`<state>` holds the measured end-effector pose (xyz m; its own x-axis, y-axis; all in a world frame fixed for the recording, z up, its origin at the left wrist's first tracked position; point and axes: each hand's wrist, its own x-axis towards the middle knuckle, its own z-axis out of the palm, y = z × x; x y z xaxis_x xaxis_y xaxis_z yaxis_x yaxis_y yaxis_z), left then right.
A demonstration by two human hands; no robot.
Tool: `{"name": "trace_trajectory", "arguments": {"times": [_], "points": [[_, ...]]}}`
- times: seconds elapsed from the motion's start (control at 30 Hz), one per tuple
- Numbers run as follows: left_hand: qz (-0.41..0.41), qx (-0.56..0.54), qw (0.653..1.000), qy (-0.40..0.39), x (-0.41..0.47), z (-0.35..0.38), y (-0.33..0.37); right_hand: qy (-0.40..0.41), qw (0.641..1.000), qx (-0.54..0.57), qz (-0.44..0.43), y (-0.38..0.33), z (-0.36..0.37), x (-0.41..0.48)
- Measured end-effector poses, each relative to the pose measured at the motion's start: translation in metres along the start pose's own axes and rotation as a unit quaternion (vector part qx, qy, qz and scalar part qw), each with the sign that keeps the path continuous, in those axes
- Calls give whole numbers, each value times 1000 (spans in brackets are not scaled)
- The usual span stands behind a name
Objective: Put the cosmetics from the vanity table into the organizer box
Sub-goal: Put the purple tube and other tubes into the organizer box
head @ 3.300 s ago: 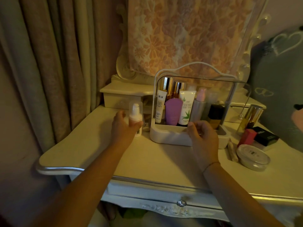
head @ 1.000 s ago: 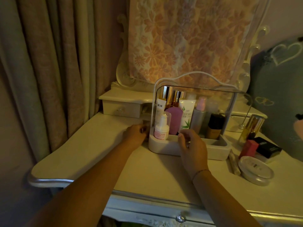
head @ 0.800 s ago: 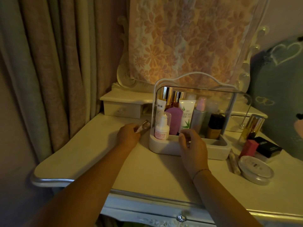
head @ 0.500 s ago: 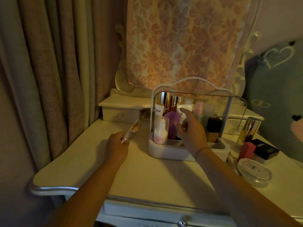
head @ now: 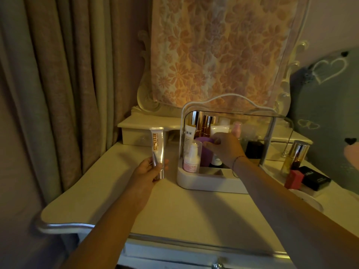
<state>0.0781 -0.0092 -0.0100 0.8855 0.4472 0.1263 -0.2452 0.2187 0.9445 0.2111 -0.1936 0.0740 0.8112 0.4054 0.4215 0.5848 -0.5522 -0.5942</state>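
Head view.

1. Organizer box (head: 204, 183): stands on the vanity table (head: 194, 212) with its open front facing the camera. Tubes and bottles stand upright inside.
2. Left hand (head: 149, 170): just left of the box, above the tabletop. Fingers wrapped round the lower end of a silver tube (head: 157, 147), held upright, cap down, outside the box.
3. Right hand (head: 226, 149): inside the box. Fingers curled on the top of a purple bottle (head: 203, 152).
4. Pump bottle (head: 191, 160): front-left corner of the box.
5. Right of the box: gold-capped bottle (head: 296, 156), red box (head: 293, 178), black box (head: 315, 177).
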Motion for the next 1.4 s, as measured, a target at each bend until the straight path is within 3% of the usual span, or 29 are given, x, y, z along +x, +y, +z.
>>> {"name": "trace_trajectory", "arguments": {"times": [0.1,0.3,0.57,0.97,1.1,1.17,1.3,1.4], "points": [[-3,14,1000,-4,-1,1,0,-1,1000,27,5,6,2,-5],[2,45,999,-17,-4,2,2,121,976,181,-18,3,-22,-9],[12,66,997,-32,-9,5,4,-11,983,183,-9,22,-10,-41],[22,105,990,-87,-29,28,-2,-15,980,195,40,28,-12,-48],[11,118,988,-100,-37,39,-6,52,985,164,30,25,-22,-62],[8,118,987,-105,-40,49,-8,60,977,206,-4,18,-29,-76],[23,93,986,-133,-45,73,-7,-50,960,272,-36,3,-34,-102],[37,110,981,-154,-50,90,-4,-79,958,274,-32,1,-37,-108]]}}
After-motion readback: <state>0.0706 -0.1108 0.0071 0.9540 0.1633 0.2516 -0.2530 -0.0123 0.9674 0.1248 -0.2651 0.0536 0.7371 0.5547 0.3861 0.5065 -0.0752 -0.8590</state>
